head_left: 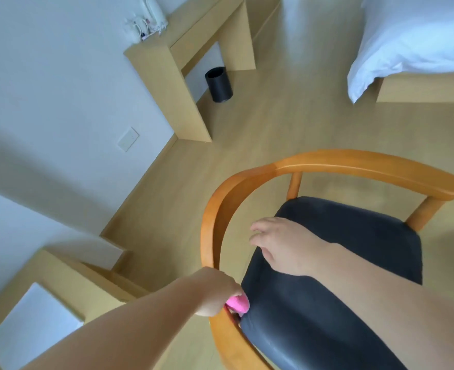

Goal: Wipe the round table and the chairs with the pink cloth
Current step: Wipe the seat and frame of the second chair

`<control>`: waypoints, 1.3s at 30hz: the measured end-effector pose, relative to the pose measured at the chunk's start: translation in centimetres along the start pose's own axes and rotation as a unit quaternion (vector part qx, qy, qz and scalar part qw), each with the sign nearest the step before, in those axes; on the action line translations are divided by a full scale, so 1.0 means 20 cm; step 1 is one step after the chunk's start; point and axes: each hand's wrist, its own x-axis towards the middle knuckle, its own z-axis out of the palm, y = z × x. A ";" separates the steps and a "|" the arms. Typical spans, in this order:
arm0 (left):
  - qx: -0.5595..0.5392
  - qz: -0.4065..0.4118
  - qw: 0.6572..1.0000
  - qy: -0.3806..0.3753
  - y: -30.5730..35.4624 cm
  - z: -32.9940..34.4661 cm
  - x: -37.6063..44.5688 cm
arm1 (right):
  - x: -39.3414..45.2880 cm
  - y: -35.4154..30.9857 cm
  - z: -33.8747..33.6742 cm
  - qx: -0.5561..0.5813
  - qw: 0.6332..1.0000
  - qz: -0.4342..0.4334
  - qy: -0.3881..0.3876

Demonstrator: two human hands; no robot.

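A: Where's your pink cloth (238, 303) right now?

B: You've got it bunched in your left hand (215, 292), down at the inner side of the chair's curved wooden rail (215, 209), right where the rail meets the edge of the dark seat cushion (327, 263). Only a small pink wad shows past your hand; your fingers are hidden, so you look to be gripping it, though the exact hold isn't visible.

A: And your other hand?

B: Your right hand (284, 247) hovers over the seat with fingers spread loosely toward the rail, holding nothing. I can't tell if it touches the cushion.

A: What's around the chair (367, 172)?

B: It stands on a pale wood floor (287, 116). Well beyond it, a light wooden desk (167, 84) sits against the white wall, with a black bin (218, 84) underneath and white items on top. A bed with white bedding (407, 44) is at your upper right, and a low wooden unit (60, 279) sits at lower left
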 end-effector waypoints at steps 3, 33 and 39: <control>-0.118 -0.028 0.983 0.140 0.00 -0.16 -0.13 | -0.14 -0.05 -0.18 0.000 0.999 0.052 0.010; -0.290 0.196 0.894 0.279 1.16 -0.91 -0.92 | -1.48 -0.77 -0.96 0.091 0.930 0.311 0.175; -0.178 0.281 0.903 0.271 1.16 -0.96 -0.91 | -1.61 -0.93 -0.95 0.094 0.879 0.409 0.225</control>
